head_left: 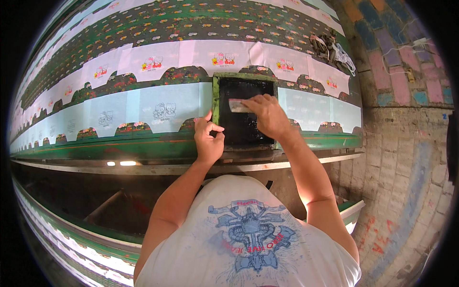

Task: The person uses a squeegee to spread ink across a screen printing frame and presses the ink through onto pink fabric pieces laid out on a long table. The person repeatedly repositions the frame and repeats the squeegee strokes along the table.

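A screen printing frame (215, 98) with green wooden sides lies on the long table, and its mesh is covered with wet black ink. My right hand (270, 115) is closed around a small pale squeegee (237, 105), held over the upper middle of the mesh. At the frame's left side, my left hand (209, 139) grips the edge with bent fingers, thumb by the mesh. Left of the frame, a pale blue fabric piece (184, 98) carries a black outline print of two cartoon figures. Whatever lies beneath the frame is hidden.
Farther back, white fabric pieces (201, 50) with coloured cartoon prints run in a row. A dark heap of rags and white cord (334, 50) sits at the table's far right. A pale rail (158, 169) follows the near edge. Another table (95, 234) stands behind at lower left.
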`<state>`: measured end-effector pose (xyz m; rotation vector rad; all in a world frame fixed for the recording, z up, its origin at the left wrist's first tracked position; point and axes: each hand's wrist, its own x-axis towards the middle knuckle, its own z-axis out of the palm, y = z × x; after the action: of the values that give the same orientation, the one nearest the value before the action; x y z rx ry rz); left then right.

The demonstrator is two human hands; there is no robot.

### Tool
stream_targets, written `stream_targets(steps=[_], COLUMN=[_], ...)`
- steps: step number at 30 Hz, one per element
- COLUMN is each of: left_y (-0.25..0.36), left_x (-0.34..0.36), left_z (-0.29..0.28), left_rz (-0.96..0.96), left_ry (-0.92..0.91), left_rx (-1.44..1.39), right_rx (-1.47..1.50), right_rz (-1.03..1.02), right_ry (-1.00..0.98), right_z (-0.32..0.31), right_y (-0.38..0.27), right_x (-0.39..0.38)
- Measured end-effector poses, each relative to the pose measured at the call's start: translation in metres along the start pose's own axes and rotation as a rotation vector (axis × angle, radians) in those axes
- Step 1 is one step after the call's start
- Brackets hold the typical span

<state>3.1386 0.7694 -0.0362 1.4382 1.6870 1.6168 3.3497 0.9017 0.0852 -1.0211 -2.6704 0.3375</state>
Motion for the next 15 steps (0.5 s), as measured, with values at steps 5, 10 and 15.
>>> stream_targets(steps=[5, 10, 15], left_y=[0.003, 0.002, 0.005], left_x=[0.001, 0.002, -0.006], left_z=[-0.001, -0.001, -0.002], left_rz=[0.004, 0.007, -0.002], left_ry=[-0.019, -0.002, -0.002], left_rx=[0.010, 0.005, 0.030], right_rx=[0.003, -0.018, 0.027], right_rz=[0.004, -0.002, 0.038], right_ry=[0.013, -0.004, -0.136], right_z=[0.005, 0.000, 0.001], right_y=[-0.041, -0.073, -0.080], right_x=[-0.048, -0.077, -0.103])
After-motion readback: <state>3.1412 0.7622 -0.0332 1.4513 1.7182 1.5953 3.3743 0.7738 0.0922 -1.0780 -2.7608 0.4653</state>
